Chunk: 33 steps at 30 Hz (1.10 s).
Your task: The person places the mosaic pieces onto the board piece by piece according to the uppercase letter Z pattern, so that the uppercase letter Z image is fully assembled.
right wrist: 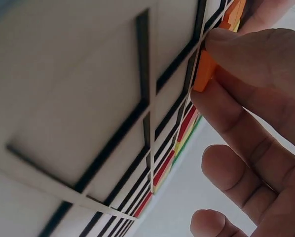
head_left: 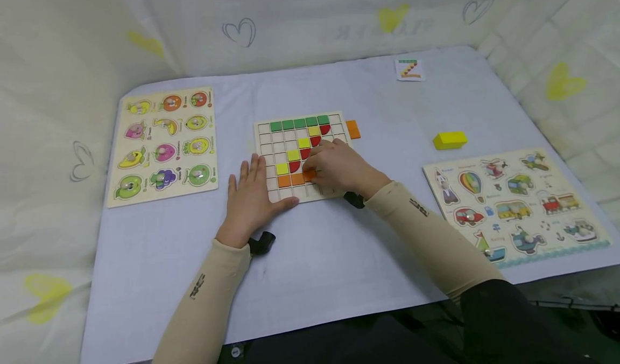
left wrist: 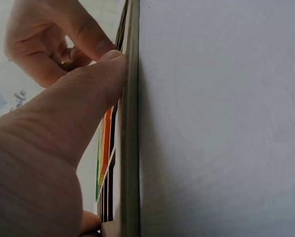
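Note:
A pale grid board [head_left: 278, 147] lies in the middle of the table. It bears a green row [head_left: 300, 123] along the top, a diagonal of yellow squares [head_left: 293, 155] and red rounded pieces [head_left: 294, 166], and orange squares [head_left: 290, 180] near the bottom. My left hand [head_left: 249, 205] rests with straight fingers over the board's left edge, its thumb on the front edge. My right hand [head_left: 341, 165] pinches an orange square tile [right wrist: 204, 71] between thumb and finger, right at the grid at the end of the orange row.
An orange piece [head_left: 353, 129] lies by the board's right edge. A small pattern card [head_left: 409, 70] is at the back, a yellow block [head_left: 450, 140] to the right. A fruit puzzle [head_left: 150, 194] lies left, a vehicle puzzle [head_left: 457, 162] right.

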Each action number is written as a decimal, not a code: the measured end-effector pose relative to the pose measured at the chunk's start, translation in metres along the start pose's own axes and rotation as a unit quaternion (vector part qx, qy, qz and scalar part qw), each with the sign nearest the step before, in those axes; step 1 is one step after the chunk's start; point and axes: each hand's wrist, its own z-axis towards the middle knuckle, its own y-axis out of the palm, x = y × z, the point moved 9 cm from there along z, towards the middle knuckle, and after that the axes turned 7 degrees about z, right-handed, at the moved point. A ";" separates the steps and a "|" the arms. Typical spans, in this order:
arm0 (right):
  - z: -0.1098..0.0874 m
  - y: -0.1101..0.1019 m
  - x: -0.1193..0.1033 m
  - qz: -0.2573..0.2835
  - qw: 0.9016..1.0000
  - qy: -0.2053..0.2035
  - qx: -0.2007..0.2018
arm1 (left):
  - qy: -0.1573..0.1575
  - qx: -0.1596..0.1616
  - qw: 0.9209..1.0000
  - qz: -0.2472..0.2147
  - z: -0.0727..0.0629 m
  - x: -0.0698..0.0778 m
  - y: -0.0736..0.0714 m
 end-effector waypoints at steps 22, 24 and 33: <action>-0.012 -0.039 0.076 0.000 0.995 0.065 0.080 | 0.006 0.008 1.000 0.002 0.000 0.002 -0.004; -0.013 -0.041 0.089 -0.016 0.994 0.077 0.082 | 0.007 0.009 1.000 0.005 0.000 0.001 -0.004; -0.009 -0.041 0.120 -0.046 0.989 0.124 0.069 | 0.006 0.005 1.000 0.005 -0.001 0.002 -0.001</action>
